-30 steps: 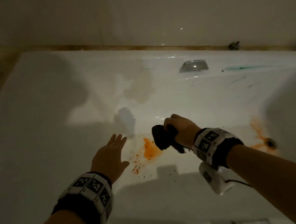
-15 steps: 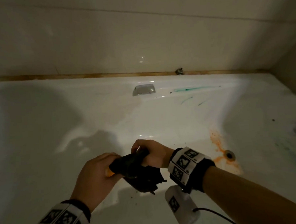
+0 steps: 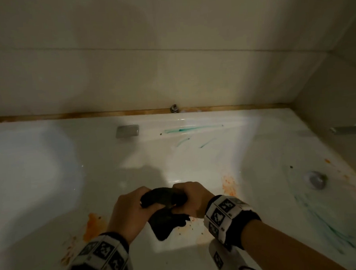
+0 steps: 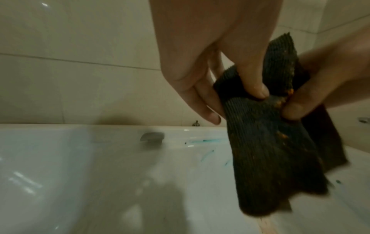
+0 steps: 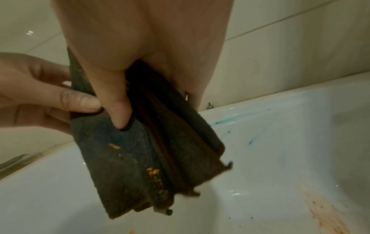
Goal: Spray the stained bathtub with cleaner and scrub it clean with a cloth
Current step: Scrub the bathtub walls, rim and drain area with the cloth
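White bathtub (image 3: 51,182) – orange stains (image 3: 94,224) inside; left hand (image 3: 129,211), right hand (image 3: 195,200) pinching dark cloth (image 3: 164,214)

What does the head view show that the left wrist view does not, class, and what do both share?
Head only: the drain, orange stains on the tub floor, both wristbands. Left wrist only: the cloth's ribbed weave with orange flecks. Both: left hand and right hand gripping the dark cloth, the overflow plate, teal streaks.

My right hand (image 3: 191,198) is covering one end of the dark cloth (image 3: 166,216), and my left hand (image 3: 129,211) is hiding the other. The tap (image 3: 350,129) is running off the picture's right side.
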`<move>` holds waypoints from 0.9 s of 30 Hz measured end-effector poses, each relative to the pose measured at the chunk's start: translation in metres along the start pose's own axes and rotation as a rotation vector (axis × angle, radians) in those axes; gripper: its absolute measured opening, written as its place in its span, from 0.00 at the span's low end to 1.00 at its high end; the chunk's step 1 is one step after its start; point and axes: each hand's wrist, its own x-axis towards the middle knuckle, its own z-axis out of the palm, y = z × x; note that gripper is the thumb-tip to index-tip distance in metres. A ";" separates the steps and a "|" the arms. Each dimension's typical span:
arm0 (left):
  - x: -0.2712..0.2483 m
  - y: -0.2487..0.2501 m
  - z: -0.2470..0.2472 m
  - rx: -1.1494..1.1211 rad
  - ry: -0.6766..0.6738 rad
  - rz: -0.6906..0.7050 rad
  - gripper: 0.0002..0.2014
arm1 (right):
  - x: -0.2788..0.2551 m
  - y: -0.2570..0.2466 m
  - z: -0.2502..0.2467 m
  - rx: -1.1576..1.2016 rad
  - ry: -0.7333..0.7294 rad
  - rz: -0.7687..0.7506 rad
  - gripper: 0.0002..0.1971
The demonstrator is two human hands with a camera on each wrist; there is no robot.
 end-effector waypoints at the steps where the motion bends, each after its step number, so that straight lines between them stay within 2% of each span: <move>1: 0.005 0.011 -0.003 -0.007 -0.009 0.019 0.09 | -0.003 -0.001 -0.009 0.012 0.009 0.010 0.10; 3: 0.018 0.030 -0.010 0.011 -0.051 0.087 0.18 | -0.009 -0.006 -0.026 0.001 0.012 0.040 0.15; 4: 0.023 0.038 -0.013 0.049 -0.079 0.126 0.20 | -0.012 -0.008 -0.034 -0.019 0.003 0.058 0.18; 6: 0.029 0.057 -0.018 0.134 -0.117 0.186 0.17 | -0.018 -0.009 -0.049 -0.031 0.026 0.103 0.19; 9: 0.037 0.077 -0.020 0.223 -0.038 0.236 0.11 | -0.023 -0.012 -0.074 -0.060 0.086 0.130 0.17; 12: 0.045 0.100 -0.016 0.197 0.012 0.236 0.08 | -0.022 -0.010 -0.100 -0.102 0.101 0.164 0.16; 14: 0.056 0.120 -0.009 0.174 0.031 0.222 0.08 | -0.022 0.000 -0.121 -0.038 0.132 0.197 0.16; 18: 0.088 0.161 0.016 0.226 0.080 0.199 0.12 | -0.017 0.031 -0.158 0.125 0.167 0.239 0.19; 21: 0.115 0.184 0.043 0.268 0.056 0.194 0.14 | -0.015 0.064 -0.174 0.169 0.207 0.248 0.23; 25: 0.154 0.194 0.080 0.308 -0.069 0.287 0.16 | -0.008 0.118 -0.183 0.129 0.321 0.288 0.19; 27: 0.177 0.186 0.092 0.308 -0.149 0.301 0.17 | 0.000 0.147 -0.184 0.066 0.364 0.304 0.11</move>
